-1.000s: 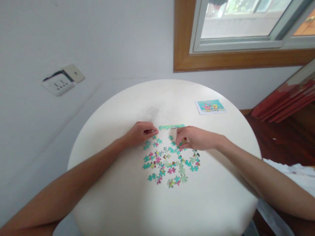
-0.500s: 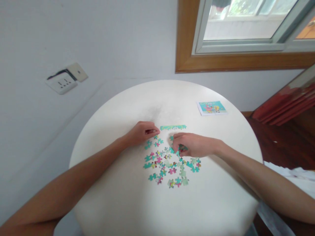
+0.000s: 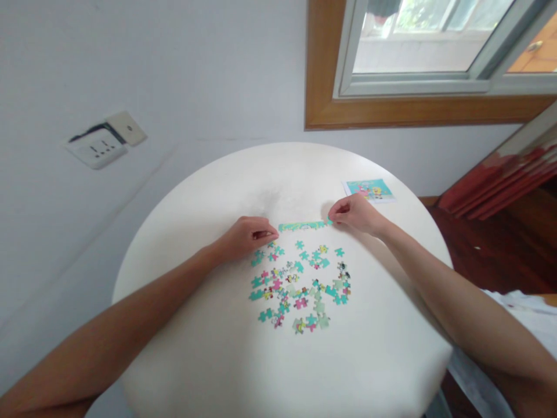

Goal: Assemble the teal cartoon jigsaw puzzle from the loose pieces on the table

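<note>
A short joined strip of puzzle pieces (image 3: 302,225) lies flat near the middle of a round white table (image 3: 226,360). My left hand (image 3: 247,235) rests curled at the strip's left end, fingertips pinched against it. My right hand (image 3: 354,212) pinches a small teal puzzle piece (image 3: 329,221) at the strip's right end. Several loose teal, pink and pale pieces (image 3: 300,284) are scattered on the table just in front of the strip, between my forearms.
A small colourful picture card (image 3: 369,189) lies at the table's far right, behind my right hand. The wall behind has a power socket (image 3: 103,142) and a wood-framed window (image 3: 418,64). Red boards (image 3: 500,180) lean at the right above a dark wooden floor.
My right hand has left the loose pieces and moved up and right to the strip's right end, carrying a teal piece. My left hand has stayed at the strip's left end.
</note>
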Tool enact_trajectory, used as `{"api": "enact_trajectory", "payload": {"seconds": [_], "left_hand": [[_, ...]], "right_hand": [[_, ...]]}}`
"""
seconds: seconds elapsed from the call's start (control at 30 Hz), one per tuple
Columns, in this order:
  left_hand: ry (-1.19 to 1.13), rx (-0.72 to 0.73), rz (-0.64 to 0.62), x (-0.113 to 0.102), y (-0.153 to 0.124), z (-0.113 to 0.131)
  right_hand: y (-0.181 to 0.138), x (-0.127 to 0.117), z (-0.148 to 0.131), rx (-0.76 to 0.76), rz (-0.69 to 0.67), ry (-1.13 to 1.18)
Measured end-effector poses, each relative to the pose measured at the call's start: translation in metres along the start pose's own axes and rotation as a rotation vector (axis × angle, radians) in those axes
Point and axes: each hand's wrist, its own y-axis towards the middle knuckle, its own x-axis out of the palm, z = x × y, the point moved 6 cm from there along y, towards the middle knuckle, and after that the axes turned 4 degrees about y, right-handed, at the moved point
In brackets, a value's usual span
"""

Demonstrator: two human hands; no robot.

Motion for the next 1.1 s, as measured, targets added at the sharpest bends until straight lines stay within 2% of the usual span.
{"api": "enact_trajectory", "payload": {"seconds": [0.13, 0.57, 0.87, 1.1], "left_hand": [[0.006, 0.000, 0.001, -0.001, 0.001, 0.002], [-0.010, 0.001, -0.019, 0.001, 0.000, 0.000], [-0.015, -0.007, -0.017, 0.000, 0.000, 0.000], [-0.001, -0.012, -0.023, 0.000, 0.000, -0.001]], "right_hand": [[0.003, 0.003, 0.012, 0.048, 0.008, -0.018], [0.005, 0.006, 0.008, 0.034, 0.037, -0.156], [0.007, 0.008, 0.010, -0.023, 0.038, -0.204], [0.004, 0.002, 0.002, -0.078, 0.061, -0.201]]}}
